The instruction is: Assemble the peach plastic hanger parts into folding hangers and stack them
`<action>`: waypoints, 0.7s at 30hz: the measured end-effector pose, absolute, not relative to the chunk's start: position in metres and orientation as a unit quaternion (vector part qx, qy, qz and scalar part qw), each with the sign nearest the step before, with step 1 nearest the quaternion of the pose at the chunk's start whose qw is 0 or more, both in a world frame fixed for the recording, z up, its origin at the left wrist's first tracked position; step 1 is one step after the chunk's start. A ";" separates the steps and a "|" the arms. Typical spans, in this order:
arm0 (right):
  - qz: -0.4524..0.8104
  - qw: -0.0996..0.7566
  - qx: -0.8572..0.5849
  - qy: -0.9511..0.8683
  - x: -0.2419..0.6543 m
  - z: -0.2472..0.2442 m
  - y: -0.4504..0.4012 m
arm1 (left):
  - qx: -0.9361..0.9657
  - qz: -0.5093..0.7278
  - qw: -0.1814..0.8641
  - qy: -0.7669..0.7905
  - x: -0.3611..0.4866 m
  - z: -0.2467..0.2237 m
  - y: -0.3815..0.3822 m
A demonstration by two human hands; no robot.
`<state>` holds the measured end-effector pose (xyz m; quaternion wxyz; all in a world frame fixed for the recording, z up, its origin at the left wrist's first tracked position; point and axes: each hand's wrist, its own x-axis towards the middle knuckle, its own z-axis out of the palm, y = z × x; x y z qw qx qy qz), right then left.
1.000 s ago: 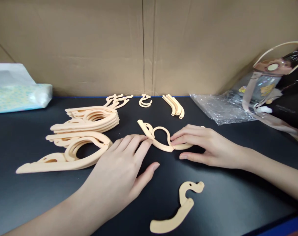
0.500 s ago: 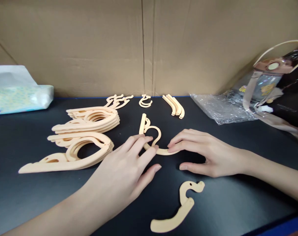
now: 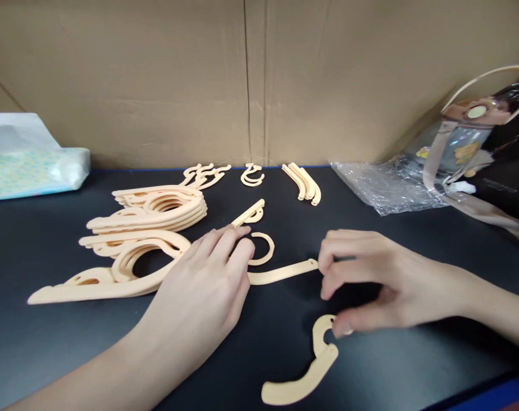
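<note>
A cream plastic folding hanger (image 3: 280, 275) lies partly unfolded on the dark table, its hook curving up in the middle. My left hand (image 3: 212, 274) curls its fingers over the hanger's centre and hides the joint there. Just off the tip of the hanger's right-hand arm is my right hand (image 3: 374, 279), its thumb and fingers apart and nothing between them. Its thumb overlaps the end of a loose hook piece (image 3: 319, 337); whether they touch I cannot tell. Against that piece lies a short curved hanger arm (image 3: 302, 379).
Folded hangers (image 3: 156, 208) are stacked in two piles on the left. Farther back lie several small hook pieces (image 3: 205, 176), more hooks (image 3: 252, 176) and curved arms (image 3: 304, 184). A tissue pack (image 3: 40, 171), clear plastic bag (image 3: 370, 185) and strapped bottle (image 3: 465, 142) flank these.
The hanger has turned and its right-hand arm has swung out straighter. My left fingers have curled in more. My right hand has left the arm, moving right and nearer me.
</note>
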<state>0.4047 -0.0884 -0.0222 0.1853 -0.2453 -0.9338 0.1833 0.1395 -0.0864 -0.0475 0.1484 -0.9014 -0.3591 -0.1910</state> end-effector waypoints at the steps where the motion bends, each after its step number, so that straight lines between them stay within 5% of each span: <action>1: 0.197 0.172 -0.240 -0.935 0.403 -0.020 -0.092 | -0.903 -0.192 0.152 -0.353 0.140 -0.048 -0.087; 9: 0.221 0.079 -0.267 -0.935 0.403 -0.012 -0.100 | -0.903 -0.193 0.160 -0.349 0.140 -0.046 -0.088; 21: 0.185 0.119 -0.316 -0.923 0.413 -0.005 -0.094 | -0.901 -0.206 0.186 -0.335 0.140 -0.051 -0.086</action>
